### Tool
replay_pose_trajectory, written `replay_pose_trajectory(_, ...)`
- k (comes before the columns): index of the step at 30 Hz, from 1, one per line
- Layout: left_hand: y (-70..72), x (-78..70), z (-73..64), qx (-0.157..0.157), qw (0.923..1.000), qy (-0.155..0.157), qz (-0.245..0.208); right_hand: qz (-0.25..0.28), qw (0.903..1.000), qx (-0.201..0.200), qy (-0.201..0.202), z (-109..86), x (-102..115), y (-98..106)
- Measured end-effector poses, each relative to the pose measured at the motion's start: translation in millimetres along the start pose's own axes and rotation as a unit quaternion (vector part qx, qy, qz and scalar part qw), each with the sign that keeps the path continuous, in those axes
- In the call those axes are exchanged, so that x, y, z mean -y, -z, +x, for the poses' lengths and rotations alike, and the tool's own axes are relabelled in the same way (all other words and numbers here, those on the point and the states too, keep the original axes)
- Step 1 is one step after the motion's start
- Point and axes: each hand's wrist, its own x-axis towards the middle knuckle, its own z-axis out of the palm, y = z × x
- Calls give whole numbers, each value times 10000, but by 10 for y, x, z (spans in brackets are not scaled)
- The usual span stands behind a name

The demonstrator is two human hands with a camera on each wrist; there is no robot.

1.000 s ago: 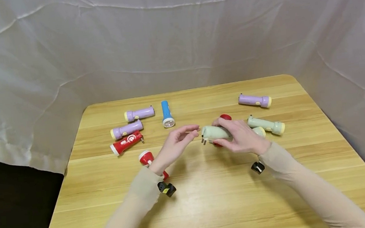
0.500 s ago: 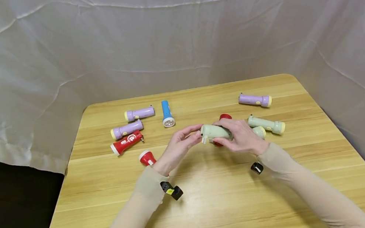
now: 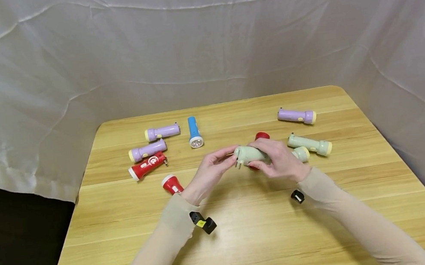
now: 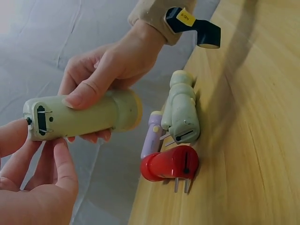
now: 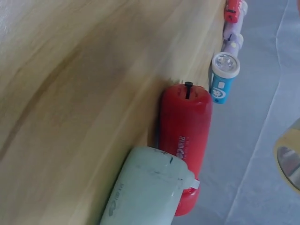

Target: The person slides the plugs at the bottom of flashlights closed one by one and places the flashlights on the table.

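My right hand [image 3: 280, 157] grips a pale green flashlight [image 3: 251, 153] above the table, its tail toward the left. Two metal plug prongs [image 4: 45, 123] stick out of its tail end. At that same end, my left hand [image 3: 211, 169] has its thumb against the small black slider [image 4: 29, 121] and its fingers against the lower edge. In the right wrist view only the yellow-rimmed lens end [image 5: 289, 161] of the held flashlight shows. Below lie a red flashlight [image 4: 173, 162] with prongs out and another green flashlight [image 5: 147, 187], both partly hidden by my right hand in the head view.
Farther right lie a green flashlight [image 3: 311, 145] and a purple one [image 3: 296, 116]. On the left are two purple flashlights [image 3: 163, 132], a red one [image 3: 147, 166] and a blue one [image 3: 194, 132]. Another red flashlight [image 3: 172, 184] is partly under my left wrist. Grey cloth [image 3: 204, 55] surrounds the table.
My left hand has moved right, from just short of the green flashlight to touching its tail end. My right hand has barely shifted.
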Motion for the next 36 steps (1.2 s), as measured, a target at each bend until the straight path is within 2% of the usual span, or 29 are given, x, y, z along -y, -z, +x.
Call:
replay_pose_trajectory(6,-23,-30,-7,-170,9997,-144,70,-118,9998,-98,153,4,-15,-29)
replay_pose_trajectory(20,-27,-59,2,-286,9992,-291,14,-281,9996,-52,-4,32,14,-70)
replay_pose_trajectory(31,-34,-49,-16,-464,9968,-331,561,-408,9990,-160,49,22,50,-110)
replay_pose_trajectory(36,-43,-11,-15,-473,9955,-390,723,-359,9993,-116,-47,-16,65,-118)
